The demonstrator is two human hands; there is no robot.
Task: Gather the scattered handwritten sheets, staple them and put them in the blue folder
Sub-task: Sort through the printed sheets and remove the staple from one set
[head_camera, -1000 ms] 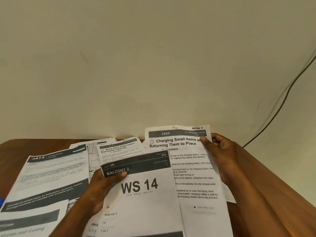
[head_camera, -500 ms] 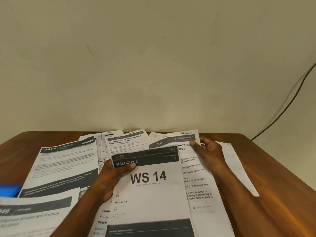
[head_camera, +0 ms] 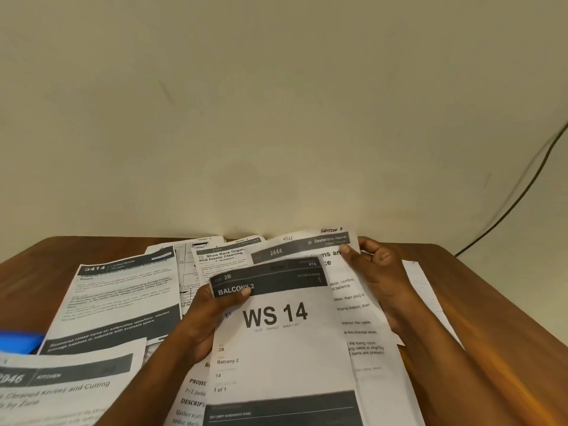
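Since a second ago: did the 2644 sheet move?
Yes. The 2644 sheet dropped: its top stood well above the table far edge, now nearly level.

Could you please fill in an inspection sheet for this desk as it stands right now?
Surface: brown wooden table, mostly covered with paper.
Job's things: WS 14 sheet lies over the 2644 sheet; 3414 sheet, Shoe Rack sheet and Kitchen sheet are spread at left; a corner of the blue folder shows at the left edge.
Clutter: nothing seen; no stapler in view.
Grippers: left hand pinches the WS 14 sheet's top left; right hand grips the 2644 sheet's top right.
Cables: one dark cable runs down the wall at right.
Surroundings: plain beige wall.
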